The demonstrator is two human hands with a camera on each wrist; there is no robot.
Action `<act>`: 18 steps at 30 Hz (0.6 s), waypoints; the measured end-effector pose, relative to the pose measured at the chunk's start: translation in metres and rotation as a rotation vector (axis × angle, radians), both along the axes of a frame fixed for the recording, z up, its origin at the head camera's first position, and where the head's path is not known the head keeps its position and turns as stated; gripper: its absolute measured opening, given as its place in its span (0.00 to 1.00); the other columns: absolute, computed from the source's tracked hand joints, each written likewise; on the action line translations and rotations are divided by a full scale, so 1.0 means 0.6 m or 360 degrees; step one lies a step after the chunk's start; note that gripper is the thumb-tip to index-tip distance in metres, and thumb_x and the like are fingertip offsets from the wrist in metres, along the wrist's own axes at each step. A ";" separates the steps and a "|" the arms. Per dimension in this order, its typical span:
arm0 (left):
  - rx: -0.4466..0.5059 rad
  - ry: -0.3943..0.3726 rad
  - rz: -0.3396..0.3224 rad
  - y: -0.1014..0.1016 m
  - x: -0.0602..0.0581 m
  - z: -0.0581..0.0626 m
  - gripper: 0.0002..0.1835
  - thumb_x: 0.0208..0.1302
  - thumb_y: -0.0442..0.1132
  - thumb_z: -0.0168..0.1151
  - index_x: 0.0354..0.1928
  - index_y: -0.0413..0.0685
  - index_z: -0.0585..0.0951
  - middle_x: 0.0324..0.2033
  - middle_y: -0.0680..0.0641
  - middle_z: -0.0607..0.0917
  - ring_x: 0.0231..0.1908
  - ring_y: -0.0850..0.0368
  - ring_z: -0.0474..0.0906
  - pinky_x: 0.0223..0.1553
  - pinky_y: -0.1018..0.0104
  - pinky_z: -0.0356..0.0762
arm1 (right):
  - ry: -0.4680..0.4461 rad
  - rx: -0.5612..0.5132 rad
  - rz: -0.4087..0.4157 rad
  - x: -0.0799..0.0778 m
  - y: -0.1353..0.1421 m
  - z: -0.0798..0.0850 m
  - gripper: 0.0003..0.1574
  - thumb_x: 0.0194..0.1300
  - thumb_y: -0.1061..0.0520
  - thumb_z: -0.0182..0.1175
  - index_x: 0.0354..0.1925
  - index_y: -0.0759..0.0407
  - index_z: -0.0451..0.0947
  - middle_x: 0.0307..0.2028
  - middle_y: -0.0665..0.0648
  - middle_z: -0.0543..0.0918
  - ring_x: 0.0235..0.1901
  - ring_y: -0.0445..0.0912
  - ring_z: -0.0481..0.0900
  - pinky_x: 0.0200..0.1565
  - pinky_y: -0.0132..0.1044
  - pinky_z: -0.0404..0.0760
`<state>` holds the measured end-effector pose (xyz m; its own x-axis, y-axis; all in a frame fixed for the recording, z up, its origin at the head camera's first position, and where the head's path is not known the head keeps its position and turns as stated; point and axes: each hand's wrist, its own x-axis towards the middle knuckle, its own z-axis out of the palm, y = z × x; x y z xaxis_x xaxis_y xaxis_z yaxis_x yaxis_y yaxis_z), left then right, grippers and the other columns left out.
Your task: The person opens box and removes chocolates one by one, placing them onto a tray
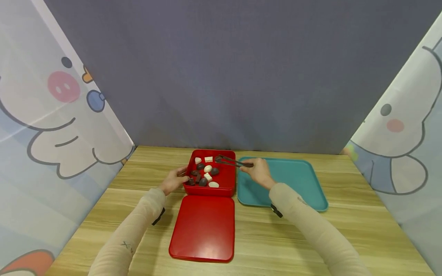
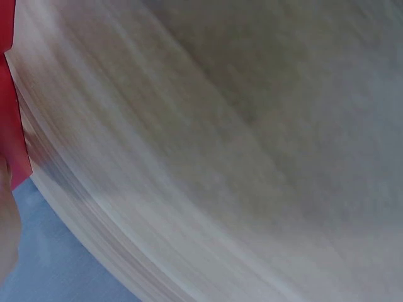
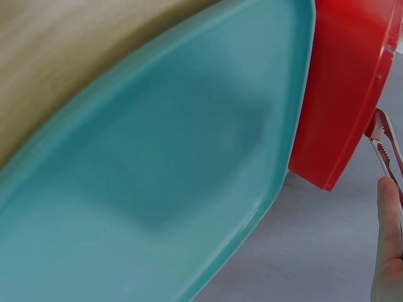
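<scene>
My left hand holds the left wall of a red box, its thumb at the rim. Inside the box lie several dark brown chocolates and white ones, some round, some blocky. From the right, my right hand grips a pair of slim dark tongs that reach over the box's right wall. Their tips are around a dark brown chocolate near the back of the box. In the right wrist view the toothed tips of the tongs show beyond the red wall.
A red lid lies flat on the wooden table in front of the box. To the box's right sits a teal tray, partly under my right forearm. A grey curtain hangs behind the table, with printed curtains at both sides.
</scene>
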<state>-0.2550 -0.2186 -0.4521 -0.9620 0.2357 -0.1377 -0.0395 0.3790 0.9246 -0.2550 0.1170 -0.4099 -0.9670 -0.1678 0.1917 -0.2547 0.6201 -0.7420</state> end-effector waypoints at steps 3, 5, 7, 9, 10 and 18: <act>0.0000 -0.0009 -0.0002 0.000 0.000 -0.003 0.32 0.66 0.32 0.50 0.70 0.42 0.53 0.68 0.36 0.56 0.66 0.38 0.54 0.61 0.47 0.63 | 0.0000 -0.0012 0.0001 0.006 0.009 0.003 0.15 0.56 0.54 0.65 0.42 0.59 0.84 0.37 0.58 0.85 0.26 0.44 0.77 0.23 0.32 0.71; 0.0001 -0.0012 0.0000 -0.001 0.001 -0.005 0.32 0.66 0.32 0.50 0.70 0.42 0.53 0.68 0.36 0.56 0.66 0.38 0.54 0.61 0.47 0.63 | -0.0002 -0.0017 -0.0008 0.009 0.016 0.006 0.16 0.56 0.54 0.65 0.43 0.58 0.83 0.37 0.58 0.85 0.24 0.44 0.74 0.22 0.32 0.68; -0.0004 -0.0008 0.0009 -0.002 0.001 -0.005 0.32 0.66 0.32 0.50 0.70 0.42 0.53 0.68 0.36 0.56 0.66 0.39 0.55 0.61 0.47 0.63 | 0.0000 -0.0024 -0.0007 0.012 0.024 0.010 0.17 0.57 0.54 0.64 0.44 0.58 0.83 0.38 0.59 0.85 0.23 0.44 0.73 0.22 0.32 0.67; -0.0003 -0.0003 0.0015 -0.003 0.000 -0.005 0.32 0.66 0.32 0.50 0.70 0.42 0.53 0.68 0.35 0.57 0.66 0.39 0.56 0.61 0.47 0.63 | 0.0013 -0.0026 -0.0008 0.013 0.033 0.014 0.17 0.57 0.53 0.64 0.45 0.58 0.83 0.39 0.59 0.85 0.23 0.44 0.74 0.22 0.33 0.67; -0.0010 0.0000 0.0013 -0.003 0.000 -0.006 0.32 0.66 0.32 0.50 0.70 0.42 0.53 0.68 0.35 0.57 0.66 0.39 0.56 0.61 0.47 0.63 | 0.0021 -0.0028 -0.0005 0.014 0.038 0.015 0.18 0.57 0.53 0.64 0.45 0.59 0.83 0.40 0.60 0.85 0.23 0.44 0.74 0.22 0.33 0.67; -0.0007 0.0005 0.0002 -0.003 0.001 -0.001 0.32 0.66 0.32 0.50 0.70 0.41 0.53 0.68 0.35 0.56 0.66 0.37 0.54 0.61 0.47 0.63 | 0.0041 -0.0004 -0.0019 0.018 0.076 0.023 0.20 0.58 0.53 0.63 0.48 0.60 0.81 0.43 0.61 0.83 0.30 0.49 0.80 0.26 0.34 0.72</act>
